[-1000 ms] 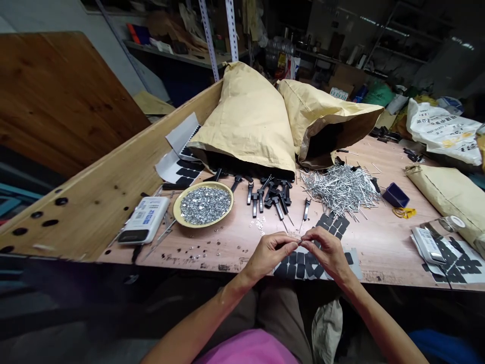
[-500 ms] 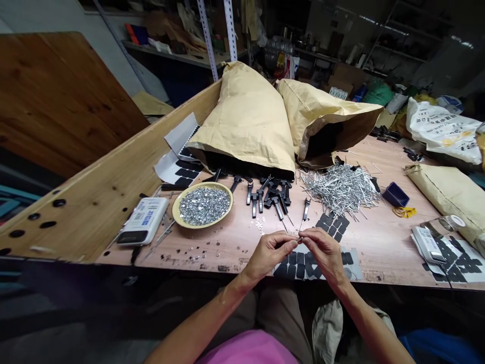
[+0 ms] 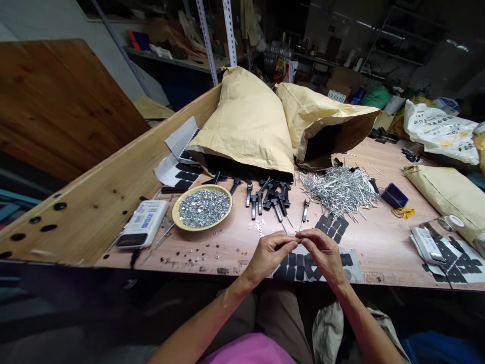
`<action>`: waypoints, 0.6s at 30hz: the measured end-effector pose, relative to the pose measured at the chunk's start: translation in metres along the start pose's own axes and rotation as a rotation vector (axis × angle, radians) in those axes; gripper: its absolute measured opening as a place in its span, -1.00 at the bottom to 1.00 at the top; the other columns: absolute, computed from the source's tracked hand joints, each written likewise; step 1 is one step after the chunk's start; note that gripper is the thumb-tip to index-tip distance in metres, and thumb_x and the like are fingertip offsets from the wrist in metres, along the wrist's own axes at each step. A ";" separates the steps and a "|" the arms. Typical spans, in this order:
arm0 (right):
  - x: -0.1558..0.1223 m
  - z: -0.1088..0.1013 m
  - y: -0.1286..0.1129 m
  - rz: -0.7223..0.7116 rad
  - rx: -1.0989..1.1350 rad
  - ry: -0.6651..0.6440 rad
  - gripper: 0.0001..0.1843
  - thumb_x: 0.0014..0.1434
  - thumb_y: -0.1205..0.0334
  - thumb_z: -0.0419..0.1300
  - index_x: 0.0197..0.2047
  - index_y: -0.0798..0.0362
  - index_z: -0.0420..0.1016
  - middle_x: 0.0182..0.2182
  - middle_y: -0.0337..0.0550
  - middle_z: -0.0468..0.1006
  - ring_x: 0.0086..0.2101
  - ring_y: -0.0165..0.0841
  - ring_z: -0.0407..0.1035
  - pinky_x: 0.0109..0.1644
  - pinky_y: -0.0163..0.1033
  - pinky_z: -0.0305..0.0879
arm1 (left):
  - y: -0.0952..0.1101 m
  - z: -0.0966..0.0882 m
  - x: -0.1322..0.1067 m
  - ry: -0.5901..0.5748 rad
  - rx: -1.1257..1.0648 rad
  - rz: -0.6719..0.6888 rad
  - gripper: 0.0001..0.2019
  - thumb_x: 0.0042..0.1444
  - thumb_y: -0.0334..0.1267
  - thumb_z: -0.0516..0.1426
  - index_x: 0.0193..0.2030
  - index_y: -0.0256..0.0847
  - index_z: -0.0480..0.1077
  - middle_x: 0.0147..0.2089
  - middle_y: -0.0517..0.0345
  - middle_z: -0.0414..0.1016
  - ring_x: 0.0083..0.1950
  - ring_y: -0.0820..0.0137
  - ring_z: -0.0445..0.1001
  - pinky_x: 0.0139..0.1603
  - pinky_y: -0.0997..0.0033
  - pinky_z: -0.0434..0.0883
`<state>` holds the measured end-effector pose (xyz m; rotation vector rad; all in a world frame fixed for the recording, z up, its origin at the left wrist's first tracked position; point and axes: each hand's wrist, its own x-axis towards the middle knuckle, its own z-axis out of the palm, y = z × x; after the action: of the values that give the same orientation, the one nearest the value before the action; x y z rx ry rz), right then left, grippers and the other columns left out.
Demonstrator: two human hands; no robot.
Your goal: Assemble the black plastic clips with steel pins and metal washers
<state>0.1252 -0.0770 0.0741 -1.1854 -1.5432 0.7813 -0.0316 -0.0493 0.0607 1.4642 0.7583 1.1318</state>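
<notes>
My left hand [image 3: 267,254] and my right hand [image 3: 321,251] meet fingertip to fingertip just above the table's near edge. Both are pinched on a small thin part between them, too small to name. Beneath them lies a sheet of black adhesive pads [image 3: 303,265]. Just beyond are black plastic pieces with metal pins [image 3: 271,197], a few tiny washers [image 3: 259,226], and a pile of thin metal pins [image 3: 339,184]. A yellow dish of small silver washers [image 3: 202,207] sits to the left.
Two tan paper sacks [image 3: 250,126] lie open at the back of the wooden table [image 3: 379,242]. A white device [image 3: 142,222] rests left of the dish. A small blue tray [image 3: 394,194], more pad sheets [image 3: 454,260] and other bags [image 3: 439,131] are on the right.
The hands have stayed together at the same spot with only slight finger movement. The view has tilted a little.
</notes>
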 end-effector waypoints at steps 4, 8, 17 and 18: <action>0.002 -0.004 -0.002 -0.072 -0.100 -0.002 -0.86 0.15 0.14 0.17 -0.34 -0.03 0.52 -0.41 -0.17 0.54 -0.34 -0.35 0.44 -0.25 -0.25 0.38 | -0.001 0.002 -0.002 -0.001 0.029 0.046 -0.79 0.07 -0.16 0.16 -0.34 -0.24 0.55 -0.42 0.06 0.55 -0.41 0.43 0.47 -0.37 0.49 0.42; 0.001 -0.004 -0.001 -0.083 -0.149 0.024 -0.83 0.15 0.11 0.17 -0.39 -0.01 0.49 -0.44 -0.17 0.52 -0.34 -0.34 0.43 -0.23 -0.23 0.38 | -0.001 0.005 -0.004 0.036 0.105 0.124 -0.81 0.09 -0.19 0.15 -0.33 -0.23 0.56 -0.40 0.04 0.56 -0.39 0.42 0.49 -0.32 0.48 0.43; 0.002 -0.005 -0.004 -0.056 -0.058 0.000 -0.83 0.16 0.09 0.16 -0.34 -0.04 0.53 -0.37 -0.14 0.54 -0.28 -0.33 0.43 -0.16 -0.19 0.38 | -0.002 0.007 -0.002 0.029 0.151 0.165 -0.81 0.12 -0.21 0.13 -0.32 -0.21 0.55 -0.41 0.07 0.55 -0.41 0.44 0.47 -0.36 0.50 0.43; 0.002 -0.004 -0.003 -0.038 -0.039 0.010 -0.83 0.14 0.08 0.18 -0.37 -0.03 0.52 -0.40 -0.15 0.53 -0.30 -0.33 0.43 -0.15 -0.18 0.38 | -0.003 0.008 -0.003 0.044 0.170 0.185 -0.82 0.12 -0.22 0.13 -0.31 -0.20 0.55 -0.40 0.07 0.55 -0.41 0.44 0.47 -0.35 0.50 0.44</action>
<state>0.1279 -0.0763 0.0787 -1.1834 -1.5748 0.7224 -0.0247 -0.0546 0.0576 1.6840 0.7771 1.2670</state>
